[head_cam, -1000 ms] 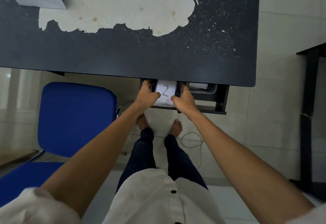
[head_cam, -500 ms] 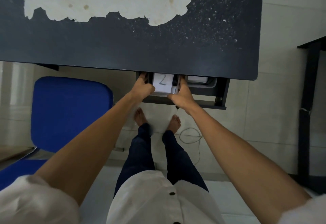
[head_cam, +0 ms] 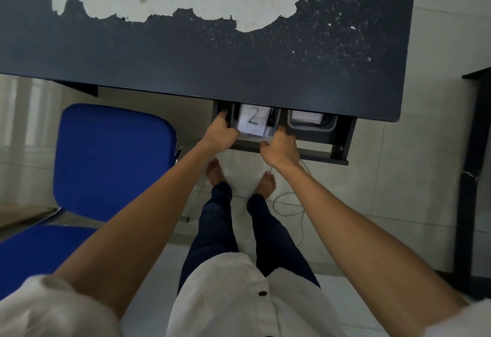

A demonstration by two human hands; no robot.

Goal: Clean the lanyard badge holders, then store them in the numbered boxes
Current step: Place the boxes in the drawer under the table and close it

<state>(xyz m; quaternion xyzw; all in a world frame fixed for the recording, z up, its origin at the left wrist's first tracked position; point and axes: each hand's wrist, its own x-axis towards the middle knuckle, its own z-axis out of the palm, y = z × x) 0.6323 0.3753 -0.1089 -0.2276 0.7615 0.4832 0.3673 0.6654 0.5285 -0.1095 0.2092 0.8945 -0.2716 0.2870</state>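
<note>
Where the head view looks down past the near edge of the dark desk (head_cam: 186, 71), an open drawer (head_cam: 342, 148) under the top holds two grey boxes side by side. On the left is box 2 (head_cam: 252, 139), with a white paper slip (head_cam: 252, 121) marked "2" lying in it. Something dark shows along its right wall, and I cannot tell whether any badge holder is inside. The second box (head_cam: 329, 125) sits just right of it, touching or nearly so, with white paper in it. The left hand (head_cam: 220, 132) grips box 2's left wall, fingers curled down between the box and the drawer side. The right hand (head_cam: 280, 148) grips the right near corner, fingers curled over the rim. A blue chair (head_cam: 111, 156) stands to the left, and a cable (head_cam: 289, 204) lies on the floor by the bare feet.

Compared with a second ago, box 2 sits slightly further in under the desk edge. Both hands are on the same walls. The paper sign at top left has nearly slid out of view.
</note>
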